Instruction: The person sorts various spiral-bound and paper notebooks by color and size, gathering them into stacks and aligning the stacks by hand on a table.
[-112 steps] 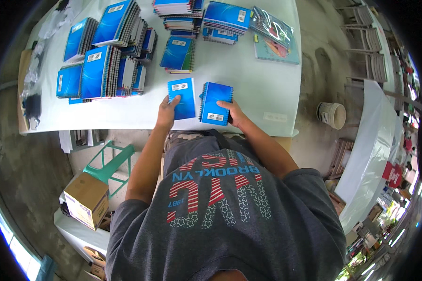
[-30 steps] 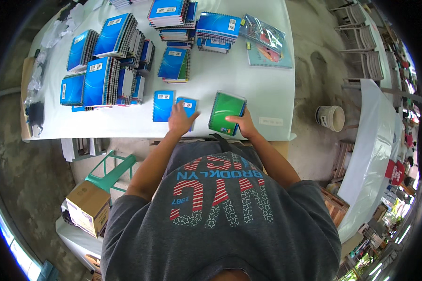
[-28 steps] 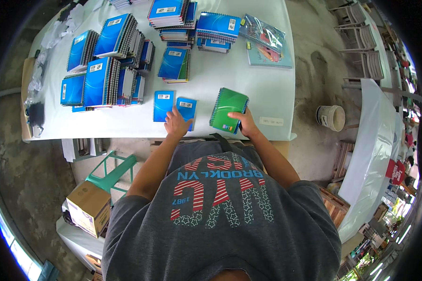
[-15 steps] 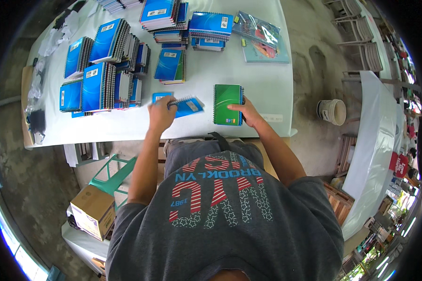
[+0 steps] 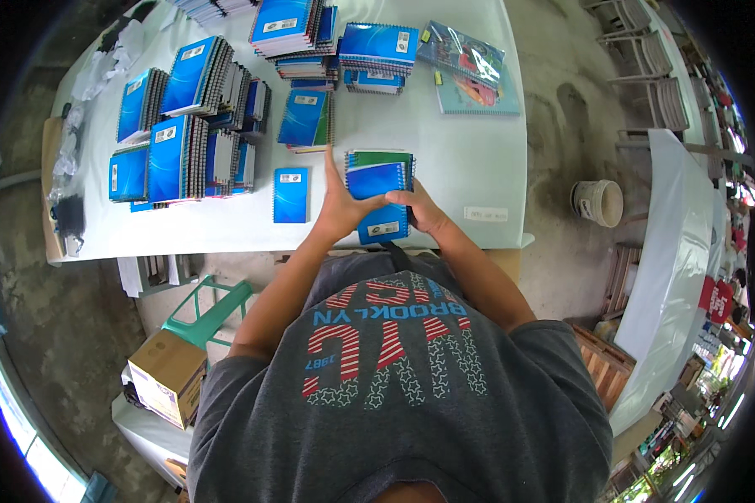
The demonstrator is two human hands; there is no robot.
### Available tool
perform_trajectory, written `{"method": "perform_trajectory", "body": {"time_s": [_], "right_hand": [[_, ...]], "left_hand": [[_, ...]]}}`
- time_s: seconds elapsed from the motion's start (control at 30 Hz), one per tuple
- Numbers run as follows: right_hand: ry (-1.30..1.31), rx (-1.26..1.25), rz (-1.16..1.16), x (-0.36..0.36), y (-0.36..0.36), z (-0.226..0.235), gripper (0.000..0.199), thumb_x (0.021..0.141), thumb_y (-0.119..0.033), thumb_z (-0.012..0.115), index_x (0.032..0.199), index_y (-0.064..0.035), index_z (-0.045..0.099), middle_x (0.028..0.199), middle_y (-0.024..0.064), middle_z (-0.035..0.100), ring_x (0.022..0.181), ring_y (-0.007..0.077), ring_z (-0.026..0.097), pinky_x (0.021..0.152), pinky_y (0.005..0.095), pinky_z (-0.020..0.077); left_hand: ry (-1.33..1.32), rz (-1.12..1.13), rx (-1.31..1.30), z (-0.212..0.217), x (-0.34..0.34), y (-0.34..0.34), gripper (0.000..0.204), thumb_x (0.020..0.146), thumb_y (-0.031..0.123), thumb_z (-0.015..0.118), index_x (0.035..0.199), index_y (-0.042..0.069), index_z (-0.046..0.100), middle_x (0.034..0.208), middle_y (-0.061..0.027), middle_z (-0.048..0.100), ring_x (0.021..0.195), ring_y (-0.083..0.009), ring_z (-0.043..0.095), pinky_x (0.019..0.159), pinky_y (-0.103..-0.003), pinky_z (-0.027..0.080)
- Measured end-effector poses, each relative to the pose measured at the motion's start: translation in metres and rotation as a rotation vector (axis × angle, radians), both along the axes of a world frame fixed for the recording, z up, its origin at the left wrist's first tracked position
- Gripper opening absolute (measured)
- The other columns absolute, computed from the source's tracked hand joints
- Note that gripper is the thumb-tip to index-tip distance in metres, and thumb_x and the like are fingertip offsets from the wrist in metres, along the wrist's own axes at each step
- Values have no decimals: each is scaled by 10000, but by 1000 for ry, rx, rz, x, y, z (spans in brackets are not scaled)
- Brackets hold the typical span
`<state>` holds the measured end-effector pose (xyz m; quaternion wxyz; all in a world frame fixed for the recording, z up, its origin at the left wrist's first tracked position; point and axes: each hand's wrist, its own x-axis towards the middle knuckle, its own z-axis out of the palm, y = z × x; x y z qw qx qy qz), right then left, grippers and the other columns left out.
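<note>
A small blue spiral notebook (image 5: 379, 199) lies on top of a green-covered notebook (image 5: 383, 158) near the front edge of the white table (image 5: 470, 151). My left hand (image 5: 341, 210) presses on the left side of this small stack, fingers spread over the blue cover. My right hand (image 5: 425, 211) grips its right edge. One more small blue notebook (image 5: 291, 194) lies flat on the table just left of my left hand, apart from it.
Several stacks of blue spiral notebooks (image 5: 184, 126) fill the left and far part of the table. A clear pencil pouch (image 5: 466, 54) rests on a teal book at the far right. A white bucket (image 5: 596, 202) stands on the floor right; a cardboard box (image 5: 167, 377) and green chair (image 5: 210, 310) lower left.
My left hand lifted a small blue notebook from beside the other one and set it on the green notebook. Both hands now close on that stack.
</note>
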<state>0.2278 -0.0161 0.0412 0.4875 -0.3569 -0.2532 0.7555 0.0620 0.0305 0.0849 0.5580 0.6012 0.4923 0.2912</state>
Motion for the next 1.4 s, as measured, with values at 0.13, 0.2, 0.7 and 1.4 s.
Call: {"method": "perform_trajectory", "body": {"time_s": [0.13,0.2,0.7,1.4], "right_hand": [[-365,206,8,1,7,4,782,650,-146,759,1295,13,347,1188,128,504,1112,222,484,960,335,382],[-487,282,73,4,3,-19,803,642,-65,743,1319,3,316,1215,133,482,1153,237,450,988,336,351],[-385,230,-32,-17,-18,-80,767,651,27,624,1344,-72,313,1152,88,482,1100,184,470,944,313,378],[-584,298,-14,-15,-16,-89,654,693,22,707,1247,-73,372,1083,48,520,1028,138,519,883,297,430]], "left_hand": [[-250,-169,-315,-24,-27,2,861,629,0,756,1305,44,224,1175,-139,491,1124,-246,490,949,-364,420],[-226,-144,-250,-41,-26,-2,761,631,-66,740,1227,56,282,1109,-120,526,1082,-232,531,906,-348,460],[-101,-133,0,-103,-28,-24,884,562,97,859,1246,91,299,1054,-121,540,997,-224,561,864,-335,465],[429,-141,293,-104,-35,-20,657,568,222,863,1067,60,468,945,-151,638,910,-302,625,784,-377,507]]}}
